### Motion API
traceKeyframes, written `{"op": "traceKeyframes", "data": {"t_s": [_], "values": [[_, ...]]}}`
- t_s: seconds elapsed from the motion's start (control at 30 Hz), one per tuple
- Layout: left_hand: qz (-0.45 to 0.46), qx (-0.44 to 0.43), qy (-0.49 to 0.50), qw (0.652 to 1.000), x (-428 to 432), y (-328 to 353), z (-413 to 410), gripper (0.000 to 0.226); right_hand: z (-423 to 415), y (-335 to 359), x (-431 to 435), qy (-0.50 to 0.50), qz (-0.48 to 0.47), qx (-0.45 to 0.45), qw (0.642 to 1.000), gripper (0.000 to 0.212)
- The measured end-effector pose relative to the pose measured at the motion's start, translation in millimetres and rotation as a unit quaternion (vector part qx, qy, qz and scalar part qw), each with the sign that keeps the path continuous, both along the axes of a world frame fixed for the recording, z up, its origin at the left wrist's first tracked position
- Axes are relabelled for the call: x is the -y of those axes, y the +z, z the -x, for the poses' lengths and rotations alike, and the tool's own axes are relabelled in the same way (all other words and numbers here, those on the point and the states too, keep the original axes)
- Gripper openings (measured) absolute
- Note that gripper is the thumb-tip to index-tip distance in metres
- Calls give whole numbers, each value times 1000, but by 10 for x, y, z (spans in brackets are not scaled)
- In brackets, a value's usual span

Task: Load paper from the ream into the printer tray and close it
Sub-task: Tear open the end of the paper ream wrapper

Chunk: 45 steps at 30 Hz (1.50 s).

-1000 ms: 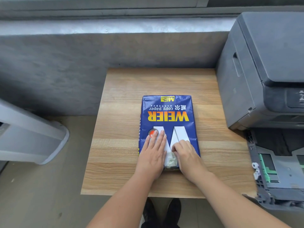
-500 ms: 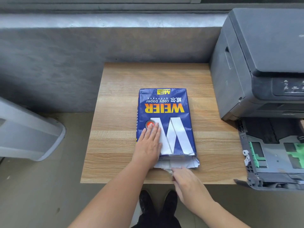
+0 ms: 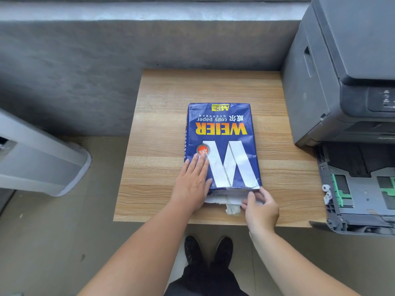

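Note:
A blue ream of copy paper (image 3: 222, 133) lies flat on the wooden table (image 3: 162, 116), its near end torn open with white wrapper flaps showing. My left hand (image 3: 192, 184) rests flat on the ream's near left corner, fingers spread. My right hand (image 3: 259, 207) grips the open near right end of the ream, thumb on top of the white flap. At the right stands the dark grey printer (image 3: 342, 67). Its paper tray (image 3: 359, 195) is pulled out, with green guides and no paper visible in it.
A grey concrete wall (image 3: 106, 60) runs behind the table. A light grey appliance (image 3: 36, 159) stands on the floor at the left. My black shoes (image 3: 208, 248) show below the table's near edge.
My right hand has moved from the middle of the ream's near end to its right corner and closed on the flap. The torn wrapper end hangs more open. My left hand stays flat.

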<state>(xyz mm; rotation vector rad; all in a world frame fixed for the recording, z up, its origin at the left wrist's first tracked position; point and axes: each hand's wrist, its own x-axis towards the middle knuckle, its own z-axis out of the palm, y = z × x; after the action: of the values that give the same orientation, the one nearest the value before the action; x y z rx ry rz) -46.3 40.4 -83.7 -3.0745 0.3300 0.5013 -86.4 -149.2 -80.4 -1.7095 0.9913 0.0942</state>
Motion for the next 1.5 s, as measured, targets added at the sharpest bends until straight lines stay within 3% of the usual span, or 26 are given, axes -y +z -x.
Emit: {"op": "traceKeyframes", "data": {"t_s": [0.17,0.37,0.6,0.77,0.8,0.87,0.93,1.0,1.07,1.13,1.23,1.5], "values": [[10,0,-4,1000,-21,17,11,66,-8,68,23,70,136,9,988,37],[15,-10,-2,1000,-15,14,4,67,8,87,115,178,293,40,938,34],[19,-15,6,1000,12,-1,-4,67,86,82,272,337,437,72,831,20],[31,-19,13,999,26,39,-14,65,44,84,334,394,477,83,781,11],[32,-21,14,999,28,43,-16,65,33,86,326,393,462,86,790,12],[34,-26,16,999,30,57,-18,65,-2,118,291,345,376,87,856,15],[37,-27,16,999,27,68,-23,65,-58,133,253,245,242,71,936,14],[43,-27,14,999,20,80,-21,67,-145,135,225,105,64,23,992,8],[60,-27,13,998,-1,89,-2,71,-204,138,204,-8,-108,-10,994,9],[71,-21,-1,997,-38,93,52,79,-221,130,231,-33,-193,-14,981,13],[56,-28,-36,997,-118,53,130,78,-199,145,314,-32,-263,-13,964,14],[66,-35,-18,997,-179,31,104,68,-147,130,461,-21,-356,-14,934,11]]}}
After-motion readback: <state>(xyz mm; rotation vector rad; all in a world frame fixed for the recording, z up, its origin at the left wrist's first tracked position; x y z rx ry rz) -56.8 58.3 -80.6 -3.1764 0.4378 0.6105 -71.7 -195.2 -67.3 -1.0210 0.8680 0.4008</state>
